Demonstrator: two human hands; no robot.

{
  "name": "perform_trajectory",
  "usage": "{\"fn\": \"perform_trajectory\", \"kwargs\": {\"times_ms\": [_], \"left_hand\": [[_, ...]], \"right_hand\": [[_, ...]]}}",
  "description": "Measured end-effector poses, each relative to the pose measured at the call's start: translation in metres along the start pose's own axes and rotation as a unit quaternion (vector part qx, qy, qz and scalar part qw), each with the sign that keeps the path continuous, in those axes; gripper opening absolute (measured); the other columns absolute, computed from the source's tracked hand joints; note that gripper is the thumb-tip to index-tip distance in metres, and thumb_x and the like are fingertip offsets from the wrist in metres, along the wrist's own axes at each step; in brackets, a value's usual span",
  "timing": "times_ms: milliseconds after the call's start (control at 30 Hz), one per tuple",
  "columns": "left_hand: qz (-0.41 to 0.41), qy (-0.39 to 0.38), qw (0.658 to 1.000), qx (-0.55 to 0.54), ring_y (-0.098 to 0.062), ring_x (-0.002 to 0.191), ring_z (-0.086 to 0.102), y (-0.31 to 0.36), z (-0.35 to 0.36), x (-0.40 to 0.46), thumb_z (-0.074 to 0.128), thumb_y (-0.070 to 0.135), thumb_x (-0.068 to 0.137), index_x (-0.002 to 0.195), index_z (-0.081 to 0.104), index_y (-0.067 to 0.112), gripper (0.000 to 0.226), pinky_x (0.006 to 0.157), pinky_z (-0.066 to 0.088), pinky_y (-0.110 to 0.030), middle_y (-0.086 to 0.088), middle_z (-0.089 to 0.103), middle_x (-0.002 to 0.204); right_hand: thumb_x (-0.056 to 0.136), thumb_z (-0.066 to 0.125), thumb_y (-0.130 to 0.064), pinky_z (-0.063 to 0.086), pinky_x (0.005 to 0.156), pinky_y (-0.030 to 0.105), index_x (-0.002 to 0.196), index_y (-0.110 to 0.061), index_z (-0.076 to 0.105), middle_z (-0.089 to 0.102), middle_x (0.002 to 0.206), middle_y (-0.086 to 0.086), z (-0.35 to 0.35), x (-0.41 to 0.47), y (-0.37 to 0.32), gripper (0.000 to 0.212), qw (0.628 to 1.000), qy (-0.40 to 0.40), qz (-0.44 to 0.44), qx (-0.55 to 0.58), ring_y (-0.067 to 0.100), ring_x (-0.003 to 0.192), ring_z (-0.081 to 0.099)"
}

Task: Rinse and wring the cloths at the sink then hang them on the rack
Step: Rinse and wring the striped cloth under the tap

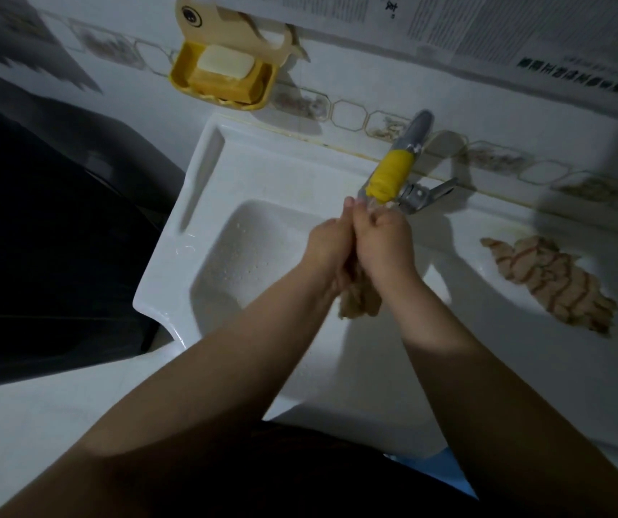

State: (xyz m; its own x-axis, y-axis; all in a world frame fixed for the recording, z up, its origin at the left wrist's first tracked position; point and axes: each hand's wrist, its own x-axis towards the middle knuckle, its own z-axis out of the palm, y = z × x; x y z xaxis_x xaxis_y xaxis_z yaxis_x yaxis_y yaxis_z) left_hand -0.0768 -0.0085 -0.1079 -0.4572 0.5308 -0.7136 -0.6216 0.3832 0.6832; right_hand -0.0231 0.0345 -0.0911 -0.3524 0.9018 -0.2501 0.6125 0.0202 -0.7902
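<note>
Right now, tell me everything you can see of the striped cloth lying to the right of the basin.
The striped cloth is beige with thin reddish-brown stripes and looks soft and nubbly. It lies crumpled and flattened on the white sink ledge, right of the basin, stretched diagonally from near the tap side toward the front right. Neither hand touches it; both grip another cloth over the basin. Whether it is wet cannot be told.

Two cloths (359,293) (550,282); one sink (202,173); one tap (397,170); two soaps (225,63) (225,87).
</note>
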Motion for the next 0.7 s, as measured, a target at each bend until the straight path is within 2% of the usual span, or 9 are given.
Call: {"fn": "perform_trajectory", "kwargs": {"times_ms": [67, 167, 233, 300, 367, 433, 467, 567, 700], "left_hand": [[-0.018, 0.033, 0.999, 0.005, -0.025, 0.073, 0.067, -0.004, 0.003, -0.001, 0.048, 0.054, 0.093, 0.081, 0.065, 0.005, 0.053, 0.072, 0.055, -0.035, -0.016, 0.070, 0.083], [-0.015, 0.047, 0.999, -0.011, -0.034, 0.092, 0.067, 0.005, -0.006, 0.004, 0.042, 0.048, 0.098, 0.101, 0.064, -0.002, 0.055, 0.078, 0.055, -0.038, -0.023, 0.068, 0.103], [-0.046, 0.023, 0.997, -0.059, -0.029, 0.073, 0.067, 0.007, -0.005, -0.004, 0.041, 0.043, 0.100, 0.096, 0.061, 0.002, 0.046, 0.058, 0.053, -0.031, -0.018, 0.067, 0.085], [-0.058, -0.003, 0.997, -0.056, -0.022, 0.047, 0.057, 0.009, -0.001, -0.013, 0.038, 0.040, 0.102, 0.084, 0.056, 0.006, 0.043, 0.046, 0.049, -0.025, -0.012, 0.057, 0.058], [-0.041, -0.007, 0.998, -0.048, -0.028, 0.064, 0.065, 0.009, -0.003, -0.009, 0.037, 0.038, 0.102, 0.089, 0.059, 0.003, 0.043, 0.063, 0.058, -0.037, -0.017, 0.062, 0.068], [-0.052, -0.029, 0.994, -0.087, -0.032, 0.087, 0.064, 0.014, -0.011, -0.008, 0.039, 0.031, 0.103, 0.108, 0.059, -0.002, 0.039, 0.085, 0.054, -0.044, -0.019, 0.065, 0.088], [-0.056, -0.044, 0.993, -0.092, -0.029, 0.085, 0.064, 0.013, -0.015, -0.008, 0.040, 0.027, 0.103, 0.112, 0.058, -0.003, 0.036, 0.085, 0.053, -0.043, -0.018, 0.065, 0.088], [-0.038, -0.109, 0.991, -0.072, -0.021, 0.068, 0.059, 0.008, -0.021, -0.008, 0.040, 0.016, 0.102, 0.093, 0.058, 0.007, 0.022, 0.069, 0.052, -0.035, -0.012, 0.062, 0.074], [0.020, -0.161, 0.984, -0.074, -0.020, 0.075, 0.059, 0.022, -0.038, -0.007, 0.032, 0.011, 0.103, 0.103, 0.056, 0.014, 0.024, 0.073, 0.052, -0.031, -0.011, 0.060, 0.087]], "right_hand": [[0.095, 0.047, -0.031, 0.046, 0.071, 0.040, 0.056, -0.018, 0.044, 0.066, 0.084, 0.024, 0.001, 0.002, -0.003, 0.042, 0.999, 0.032, 0.002, -0.005, 0.038, 0.085, 0.062], [0.099, 0.037, -0.035, 0.046, 0.073, 0.041, 0.073, -0.010, 0.063, 0.067, 0.089, 0.024, 0.011, -0.012, -0.001, 0.045, 0.996, -0.007, -0.057, -0.074, 0.037, 0.087, 0.062], [0.100, 0.036, -0.034, 0.043, 0.072, 0.038, 0.084, -0.006, 0.066, 0.068, 0.095, 0.022, 0.008, -0.011, -0.001, 0.044, 0.992, -0.006, -0.057, -0.113, 0.036, 0.091, 0.062], [0.099, 0.040, -0.028, 0.043, 0.070, 0.036, 0.079, -0.011, 0.062, 0.068, 0.092, 0.021, -0.001, 0.001, 0.001, 0.034, 0.997, 0.007, -0.017, -0.079, 0.036, 0.090, 0.063], [0.098, 0.041, -0.033, 0.048, 0.073, 0.040, 0.080, -0.011, 0.063, 0.068, 0.089, 0.021, 0.001, -0.001, 0.002, 0.036, 0.996, 0.018, -0.032, -0.077, 0.037, 0.088, 0.063], [0.098, 0.034, -0.045, 0.049, 0.081, 0.045, 0.085, -0.011, 0.065, 0.068, 0.089, 0.019, 0.009, -0.018, 0.002, 0.048, 0.990, 0.014, -0.075, -0.118, 0.038, 0.088, 0.062], [0.098, 0.031, -0.047, 0.048, 0.082, 0.045, 0.087, -0.011, 0.065, 0.068, 0.091, 0.019, 0.011, -0.024, 0.002, 0.051, 0.987, 0.016, -0.085, -0.138, 0.037, 0.089, 0.062], [0.100, 0.034, -0.038, 0.048, 0.079, 0.041, 0.096, -0.007, 0.066, 0.068, 0.098, 0.020, 0.001, -0.005, 0.011, 0.044, 0.988, 0.010, -0.044, -0.147, 0.037, 0.094, 0.061], [0.097, 0.043, -0.018, 0.045, 0.091, 0.033, 0.121, -0.015, 0.056, 0.062, 0.116, 0.011, -0.012, 0.010, 0.030, 0.027, 0.996, -0.087, 0.016, -0.025, 0.026, 0.108, 0.058]]}}
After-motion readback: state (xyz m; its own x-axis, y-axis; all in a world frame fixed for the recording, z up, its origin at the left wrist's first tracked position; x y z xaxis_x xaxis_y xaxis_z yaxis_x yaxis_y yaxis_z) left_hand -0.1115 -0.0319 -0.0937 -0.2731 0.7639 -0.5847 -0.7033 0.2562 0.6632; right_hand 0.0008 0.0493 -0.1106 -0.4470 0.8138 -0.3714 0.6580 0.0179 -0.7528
